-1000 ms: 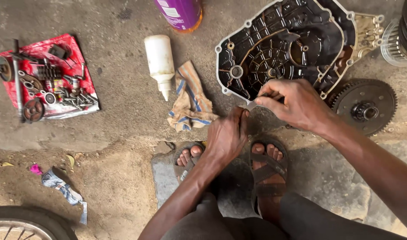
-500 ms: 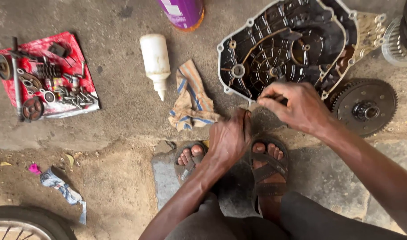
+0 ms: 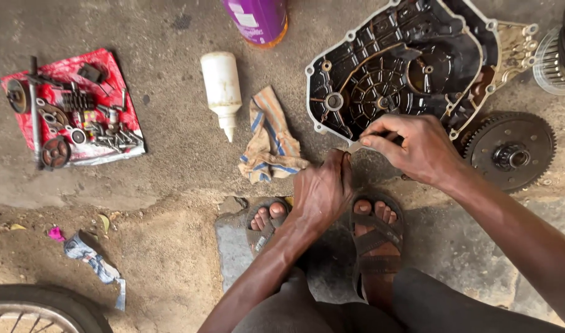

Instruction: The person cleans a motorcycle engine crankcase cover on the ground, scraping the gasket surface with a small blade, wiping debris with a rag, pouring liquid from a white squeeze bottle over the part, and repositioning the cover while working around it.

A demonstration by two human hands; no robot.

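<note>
Two sandalled feet (image 3: pixel 376 237) rest on the concrete floor (image 3: pixel 171 166) at the near edge, a wheel rim (image 3: pixel 42 311) curving in at the lower left; just above the feet the left hand (image 3: pixel 322 188) bunches its fingers together, the tips pinching one end of a small thin pale strip (image 3: pixel 350 148); the right hand (image 3: pixel 418 148) meets it from the other side, thumb and forefinger pinched on the same strip, the other fingers curled in; what the strip is cannot be told. Left of the hands lies a striped rag (image 3: pixel 270 139), then a white squeeze bottle (image 3: pixel 222 89); well apart at the far left, a red sheet (image 3: pixel 73 114) bears small metal parts. Just beyond the hands lies an open dark engine cover (image 3: pixel 412 68), a toothed gear (image 3: pixel 510 151) at its right; farthest, a purple can (image 3: pixel 257 18).
</note>
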